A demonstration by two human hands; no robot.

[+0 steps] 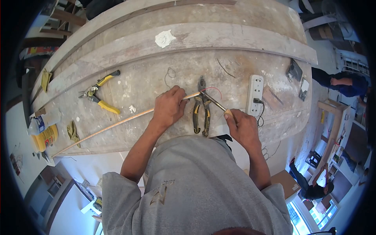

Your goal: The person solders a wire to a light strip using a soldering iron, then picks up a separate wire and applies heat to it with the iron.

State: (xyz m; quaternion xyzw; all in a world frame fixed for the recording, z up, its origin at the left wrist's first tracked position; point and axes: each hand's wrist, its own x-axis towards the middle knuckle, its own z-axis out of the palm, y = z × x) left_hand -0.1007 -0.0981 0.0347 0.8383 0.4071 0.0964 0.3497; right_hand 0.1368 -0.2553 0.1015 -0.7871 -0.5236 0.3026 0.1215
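Note:
My left hand (169, 106) is closed around a long thin copper-coloured rod (117, 123), which runs down to the lower left past the table edge. My right hand (243, 127) grips a thin tool (214, 102) with a metal shaft, its tip meeting the rod's end. Black-and-yellow pliers (201, 113) lie under that meeting point, jaws pointing away from me. A thin red wire (218, 89) curves beside the tool's tip. What the tip does to the rod is too small to tell.
Yellow-handled snips (98, 92) lie left on the worktable (149, 78). A white power strip (255, 96) with a black plug is at right. Long boards (219, 36) cross the far side. A yellow container (46, 138) stands at left. Two other people are at right.

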